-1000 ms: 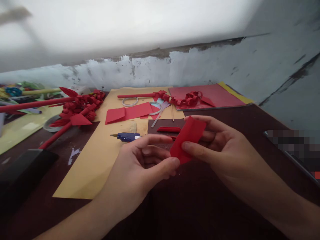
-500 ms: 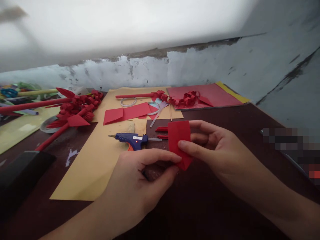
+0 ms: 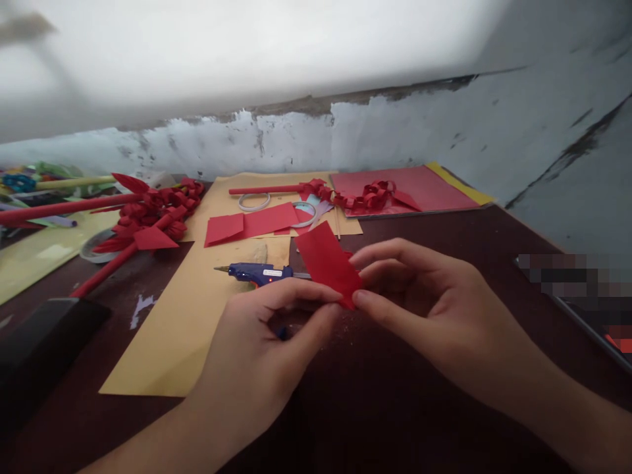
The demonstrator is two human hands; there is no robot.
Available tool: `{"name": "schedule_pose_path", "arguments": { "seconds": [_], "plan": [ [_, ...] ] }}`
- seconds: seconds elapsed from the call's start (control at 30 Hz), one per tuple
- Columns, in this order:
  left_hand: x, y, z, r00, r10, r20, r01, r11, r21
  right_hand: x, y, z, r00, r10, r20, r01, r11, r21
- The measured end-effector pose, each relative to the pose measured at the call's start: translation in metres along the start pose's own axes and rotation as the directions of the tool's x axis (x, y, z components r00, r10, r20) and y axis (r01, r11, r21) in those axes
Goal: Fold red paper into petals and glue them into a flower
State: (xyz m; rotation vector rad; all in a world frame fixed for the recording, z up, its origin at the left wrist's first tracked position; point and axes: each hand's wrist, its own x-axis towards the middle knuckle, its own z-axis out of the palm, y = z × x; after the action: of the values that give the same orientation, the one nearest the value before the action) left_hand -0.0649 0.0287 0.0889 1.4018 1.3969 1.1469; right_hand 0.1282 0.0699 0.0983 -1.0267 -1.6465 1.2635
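Between your two hands, a small, flat, red rectangular piece of paper [image 3: 328,260] leans up and to the left, its lower end in the grip. Your left hand [image 3: 271,342] has thumb and forefinger closed in a pinch on its bottom corner. Your right hand [image 3: 429,296] is loosely curled, thumb tip against the lower right edge; whether its other fingers hold the back, you cannot tell.

Just beyond your left forefinger lies a blue glue gun [image 3: 257,272] with a small red light, nozzle pointing left, partly over a large tan paper sheet [image 3: 158,355]. Farther beyond the grip are a long red folded paper strip [image 3: 269,222] and a red rod with curled paper trim [image 3: 266,189]. Well left of it sits a black oblong object [image 3: 54,336].
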Motion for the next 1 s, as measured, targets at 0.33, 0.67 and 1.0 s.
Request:
{"name": "schedule_pose_path", "arguments": {
  "seconds": [0.33, 0.67, 1.0],
  "plan": [
    [0.001, 0.002, -0.001, 0.999, -0.025, 0.027, 0.026, 0.999, -0.031, -0.006, 0.004, -0.001, 0.995, -0.088, -0.045, 0.083, 0.990, -0.111],
    [0.000, -0.001, -0.002, 0.999, -0.034, 0.007, 0.034, 0.999, 0.030, -0.004, -0.006, 0.003, 0.995, -0.094, -0.017, 0.086, 0.961, -0.263],
    [-0.003, 0.000, 0.000, 0.999, 0.033, -0.036, -0.029, 0.996, 0.090, -0.004, -0.006, 0.004, 0.995, -0.096, -0.008, 0.090, 0.961, -0.263]
  ]
}}
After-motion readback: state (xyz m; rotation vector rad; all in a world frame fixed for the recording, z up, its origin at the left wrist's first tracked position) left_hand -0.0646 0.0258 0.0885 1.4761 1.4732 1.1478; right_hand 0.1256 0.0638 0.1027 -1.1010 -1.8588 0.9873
